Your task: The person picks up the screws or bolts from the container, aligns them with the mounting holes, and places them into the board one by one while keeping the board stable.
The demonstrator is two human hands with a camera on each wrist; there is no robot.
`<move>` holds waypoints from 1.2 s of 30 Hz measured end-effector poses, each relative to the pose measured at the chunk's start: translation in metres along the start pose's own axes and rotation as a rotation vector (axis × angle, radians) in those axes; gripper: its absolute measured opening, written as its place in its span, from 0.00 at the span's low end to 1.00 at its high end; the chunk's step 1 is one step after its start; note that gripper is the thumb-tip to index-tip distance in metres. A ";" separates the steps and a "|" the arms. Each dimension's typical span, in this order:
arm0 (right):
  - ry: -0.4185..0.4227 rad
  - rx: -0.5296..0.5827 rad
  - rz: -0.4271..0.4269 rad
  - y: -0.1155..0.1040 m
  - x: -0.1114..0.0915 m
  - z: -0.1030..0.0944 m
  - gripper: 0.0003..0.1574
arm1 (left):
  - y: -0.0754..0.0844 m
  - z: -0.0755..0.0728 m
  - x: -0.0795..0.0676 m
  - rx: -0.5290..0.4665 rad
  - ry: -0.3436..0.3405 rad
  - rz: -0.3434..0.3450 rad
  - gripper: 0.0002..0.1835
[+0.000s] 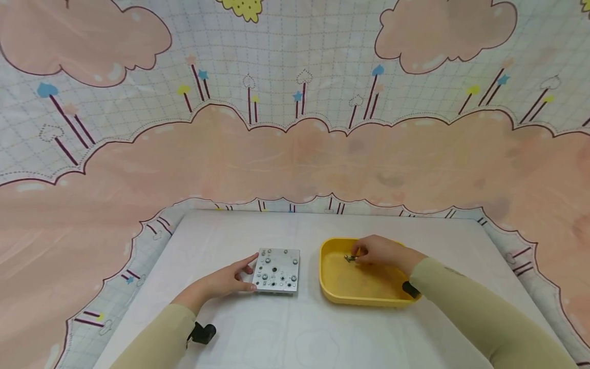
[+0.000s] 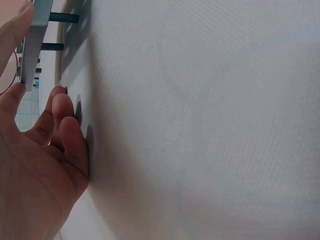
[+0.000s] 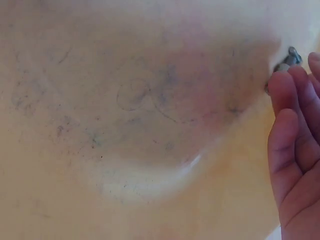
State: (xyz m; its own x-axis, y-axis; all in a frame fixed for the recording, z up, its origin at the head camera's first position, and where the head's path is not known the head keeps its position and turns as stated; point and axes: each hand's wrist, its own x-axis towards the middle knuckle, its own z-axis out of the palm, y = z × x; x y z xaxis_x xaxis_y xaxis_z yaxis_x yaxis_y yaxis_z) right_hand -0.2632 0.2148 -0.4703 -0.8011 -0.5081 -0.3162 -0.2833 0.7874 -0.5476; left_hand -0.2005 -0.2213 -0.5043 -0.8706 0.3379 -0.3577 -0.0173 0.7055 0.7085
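Note:
My left hand [image 1: 226, 279] holds a square metal plate [image 1: 278, 260] by its left side, with the index finger near the far corner and the thumb near the close one. Holes and bolt heads dot the plate's top. In the left wrist view, threaded bolts [image 2: 64, 17] stick out from its underside, and the other fingers curl beside the tabletop. My right hand [image 1: 380, 252] reaches into a yellow tray [image 1: 343, 299], its bent fingers at a few small screws [image 1: 349, 258]. The right wrist view shows metal screws [image 3: 292, 57] at the fingertips; whether one is pinched is hidden.
A white cloth covers the table [image 1: 295, 333]. The tray's raised rim stands just right of the plate, with a narrow gap between them. A patterned curtain [image 1: 295, 159] hangs behind and along both sides. Black wrist cameras [image 1: 203, 333] sit at both cuffs.

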 end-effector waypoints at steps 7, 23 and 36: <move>0.002 -0.185 -0.009 -0.001 0.002 0.005 0.09 | 0.003 0.000 -0.001 -0.015 -0.004 0.002 0.53; 0.005 -0.194 -0.025 0.005 0.004 0.011 0.07 | 0.005 0.000 -0.004 -0.005 -0.001 0.000 0.52; 0.008 -0.219 -0.028 0.002 0.005 0.014 0.04 | 0.003 0.000 -0.002 -0.009 -0.007 0.001 0.52</move>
State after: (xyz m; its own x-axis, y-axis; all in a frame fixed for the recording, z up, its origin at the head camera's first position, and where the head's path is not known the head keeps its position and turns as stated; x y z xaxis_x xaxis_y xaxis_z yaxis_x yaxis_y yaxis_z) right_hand -0.2606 0.2090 -0.4842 -0.7951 -0.5288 -0.2970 -0.4127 0.8305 -0.3740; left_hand -0.1986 -0.2197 -0.5013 -0.8673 0.3425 -0.3612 -0.0212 0.6995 0.7143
